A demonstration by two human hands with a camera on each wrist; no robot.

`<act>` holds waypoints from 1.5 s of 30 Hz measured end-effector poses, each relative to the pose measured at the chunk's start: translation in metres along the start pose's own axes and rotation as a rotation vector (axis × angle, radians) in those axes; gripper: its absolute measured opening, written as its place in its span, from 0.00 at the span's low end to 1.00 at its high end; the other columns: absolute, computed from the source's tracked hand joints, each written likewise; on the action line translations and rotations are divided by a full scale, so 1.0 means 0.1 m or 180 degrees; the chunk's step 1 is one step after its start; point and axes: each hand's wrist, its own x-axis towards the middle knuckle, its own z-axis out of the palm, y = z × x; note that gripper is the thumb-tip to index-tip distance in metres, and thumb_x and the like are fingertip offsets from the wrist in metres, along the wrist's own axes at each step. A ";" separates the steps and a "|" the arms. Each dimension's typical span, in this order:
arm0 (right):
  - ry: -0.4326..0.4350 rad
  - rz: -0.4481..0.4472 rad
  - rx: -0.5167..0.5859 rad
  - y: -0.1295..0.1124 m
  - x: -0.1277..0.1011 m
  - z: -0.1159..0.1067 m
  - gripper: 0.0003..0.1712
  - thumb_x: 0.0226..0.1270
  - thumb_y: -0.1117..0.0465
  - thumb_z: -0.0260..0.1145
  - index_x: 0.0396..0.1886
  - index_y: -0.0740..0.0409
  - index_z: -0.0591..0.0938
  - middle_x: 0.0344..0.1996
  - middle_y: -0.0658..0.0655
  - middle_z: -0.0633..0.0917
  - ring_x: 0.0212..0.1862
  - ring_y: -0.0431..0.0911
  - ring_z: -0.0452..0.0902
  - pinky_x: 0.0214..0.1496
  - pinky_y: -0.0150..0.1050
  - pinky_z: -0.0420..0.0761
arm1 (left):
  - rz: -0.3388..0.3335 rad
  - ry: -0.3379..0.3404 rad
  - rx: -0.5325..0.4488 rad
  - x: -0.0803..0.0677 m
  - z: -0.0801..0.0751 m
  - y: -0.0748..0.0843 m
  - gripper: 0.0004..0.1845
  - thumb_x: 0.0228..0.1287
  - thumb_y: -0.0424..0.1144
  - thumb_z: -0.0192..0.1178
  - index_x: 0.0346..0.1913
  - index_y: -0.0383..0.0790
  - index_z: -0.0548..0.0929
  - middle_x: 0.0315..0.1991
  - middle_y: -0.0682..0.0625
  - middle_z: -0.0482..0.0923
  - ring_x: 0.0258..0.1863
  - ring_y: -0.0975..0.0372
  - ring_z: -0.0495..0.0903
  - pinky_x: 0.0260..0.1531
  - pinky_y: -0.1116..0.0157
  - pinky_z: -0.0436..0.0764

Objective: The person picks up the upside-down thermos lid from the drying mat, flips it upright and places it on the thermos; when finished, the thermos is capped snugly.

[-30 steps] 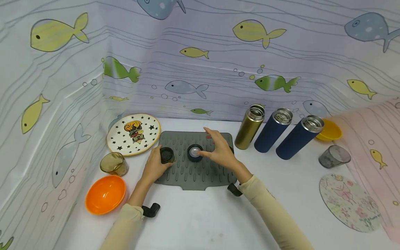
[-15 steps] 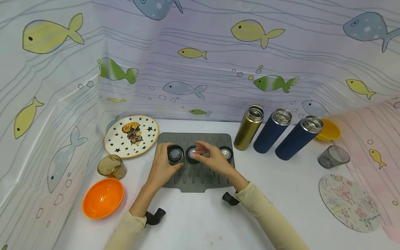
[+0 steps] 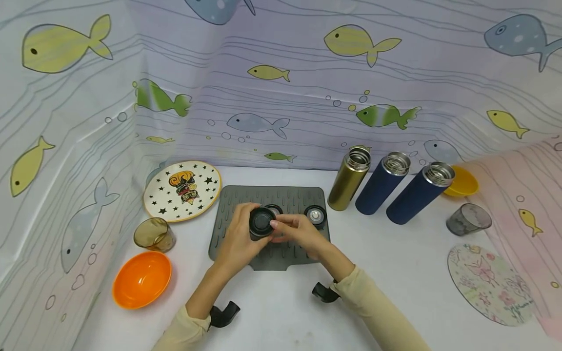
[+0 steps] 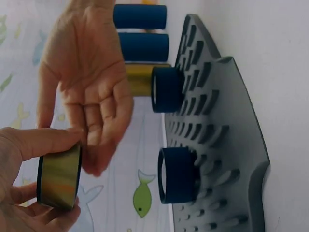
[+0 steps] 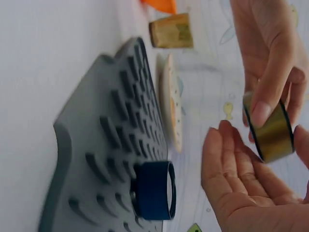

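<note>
— Fish-printed curtains wall in a white table, and a grey ribbed mat lies in the middle of it. What are the hands doing?

— The left hand holds a gold-sided lid raised above the mat's front half. The left wrist view shows the thumb along the lid's upper side and curled fingers beneath it, so the lid is pinched between them.

— And the right hand?

— It sits just beside the lid on its right. The right wrist view shows the palm open and the fingers nearly straight, with the lid close over the fingertips; whether they touch it I cannot tell. It grips nothing.

— What is on the mat itself?

— Two blue lids stand there: one to the right of the hands, another partly hidden behind the held lid.

— And around the mat?

— To the right stand a gold flask and two blue flasks, all uncapped. To the left lie a star-patterned plate, an amber cup and an orange bowl.
</note>
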 end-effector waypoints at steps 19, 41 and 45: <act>0.1280 -0.2436 -0.3149 -0.06 -0.27 0.02 0.29 0.54 0.70 0.76 0.57 0.70 0.80 0.51 0.65 0.85 0.53 0.56 0.84 0.54 0.43 0.84 | -0.0318 -0.0633 -0.1069 0.09 -0.06 -0.04 0.43 0.61 0.42 0.71 0.76 0.42 0.61 0.73 0.44 0.62 0.74 0.50 0.62 0.72 0.52 0.62; 0.1501 -0.4322 -0.4803 0.07 -0.29 -0.24 0.15 0.75 0.66 0.57 0.55 0.70 0.81 0.56 0.69 0.82 0.58 0.59 0.81 0.61 0.44 0.80 | 0.0115 -0.0681 -0.0958 0.22 0.26 0.00 0.43 0.48 0.40 0.79 0.68 0.43 0.71 0.62 0.45 0.77 0.58 0.53 0.80 0.52 0.55 0.82; 0.2191 -0.3744 -0.4228 0.08 -0.28 -0.35 0.25 0.67 0.63 0.68 0.61 0.68 0.76 0.61 0.73 0.76 0.60 0.62 0.77 0.60 0.51 0.79 | 0.0227 -0.0508 -0.0955 0.36 0.31 0.04 0.42 0.47 0.40 0.80 0.67 0.41 0.72 0.60 0.46 0.79 0.58 0.53 0.80 0.54 0.53 0.81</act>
